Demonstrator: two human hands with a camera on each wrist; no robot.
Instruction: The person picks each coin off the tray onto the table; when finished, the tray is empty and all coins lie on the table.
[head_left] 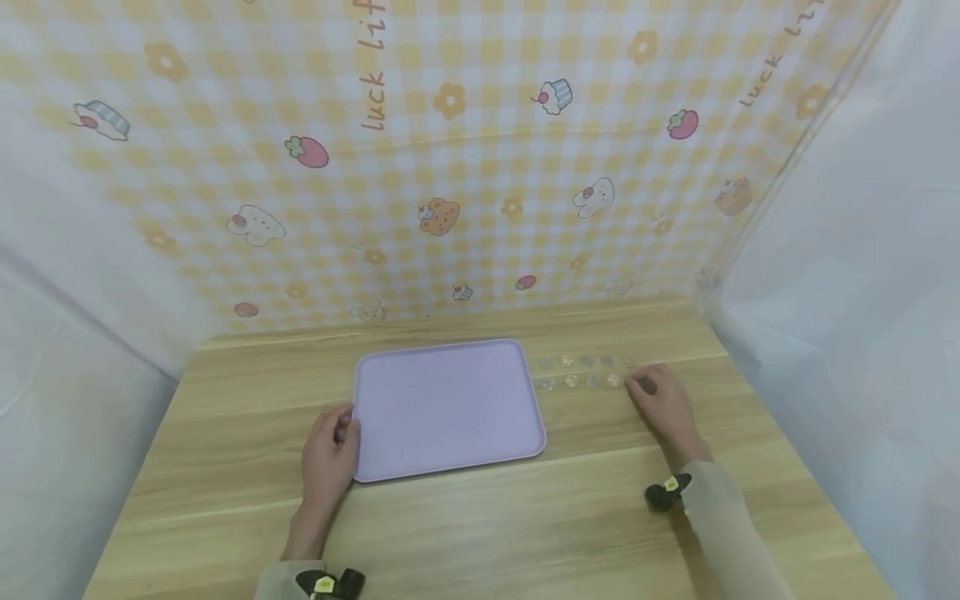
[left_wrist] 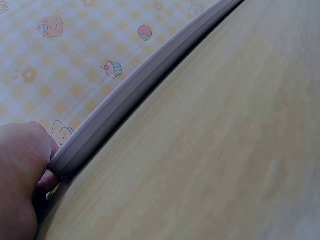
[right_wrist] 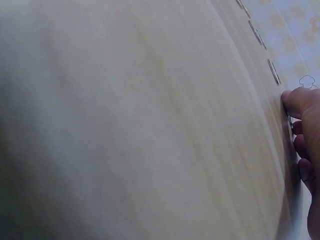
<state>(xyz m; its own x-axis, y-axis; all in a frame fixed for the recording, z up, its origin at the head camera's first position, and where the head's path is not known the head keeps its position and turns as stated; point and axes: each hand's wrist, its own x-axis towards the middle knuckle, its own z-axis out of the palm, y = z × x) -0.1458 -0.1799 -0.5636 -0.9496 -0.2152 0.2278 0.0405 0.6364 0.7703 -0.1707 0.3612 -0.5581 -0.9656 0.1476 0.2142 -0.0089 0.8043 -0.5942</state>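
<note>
A shallow lilac tray (head_left: 450, 408) lies on the table, and my left hand (head_left: 328, 454) grips its left side near the front corner. In the left wrist view, the left hand (left_wrist: 22, 170) wraps round the end of the tray's rim (left_wrist: 115, 110). To the tray's right, small clear round discs (head_left: 572, 381) lie in two rows. My right hand (head_left: 666, 408) is at the right end of the nearer row, fingers bent down to the tabletop. In the right wrist view, the right hand (right_wrist: 307, 135) pinches a thin clear disc (right_wrist: 290, 120), largely hidden by the fingers.
The wood-grain table (head_left: 480, 533) ends at a yellow checked cloth (head_left: 480, 250) hung behind it. Pale sheets hang at the left (head_left: 67, 333) and right (head_left: 840, 292). Each wrist carries a small black camera, as on the right wrist camera (head_left: 663, 496).
</note>
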